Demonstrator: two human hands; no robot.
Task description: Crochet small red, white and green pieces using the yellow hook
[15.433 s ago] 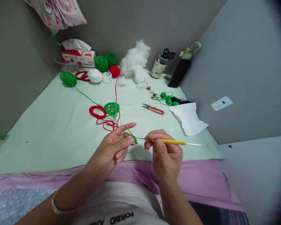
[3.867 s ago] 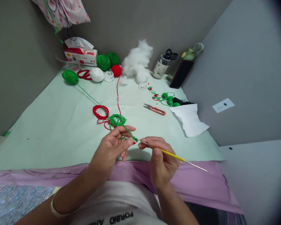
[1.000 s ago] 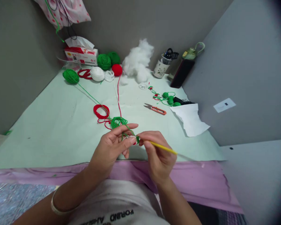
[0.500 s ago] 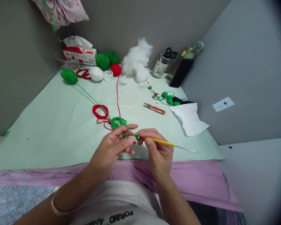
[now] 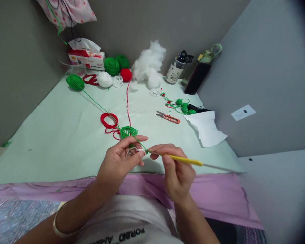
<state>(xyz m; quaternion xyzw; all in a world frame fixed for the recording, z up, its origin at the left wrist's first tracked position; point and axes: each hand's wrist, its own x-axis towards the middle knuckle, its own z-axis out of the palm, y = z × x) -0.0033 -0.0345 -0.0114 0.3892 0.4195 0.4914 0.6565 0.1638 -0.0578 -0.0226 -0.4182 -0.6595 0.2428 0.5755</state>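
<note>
My left hand (image 5: 123, 157) pinches a small crochet piece (image 5: 141, 151) of white, red and green yarn between thumb and fingers. Green yarn passes over its raised index finger down to the piece. In my right hand (image 5: 178, 166) is a crochet hook (image 5: 185, 160) with a yellow handle, its thin metal tip at the edge of the piece. The hook's other metal end points right. Just beyond my left fingers lies a loose bundle of green yarn (image 5: 128, 132). The stitches are partly hidden by my left thumb.
Beyond my hands lie a red yarn coil (image 5: 109, 121), orange-handled thread snips (image 5: 168, 117) and a white paper sheet (image 5: 205, 128). At the back are a green yarn ball (image 5: 75, 82), a white ball (image 5: 104, 80), fluffy stuffing (image 5: 148, 64), a pen cup (image 5: 174, 72) and a phone (image 5: 197, 78).
My right hand has moved a little right and down, tilting the hook. My left fingers have shifted slightly, and a white yarn loop now shows beside the piece.
</note>
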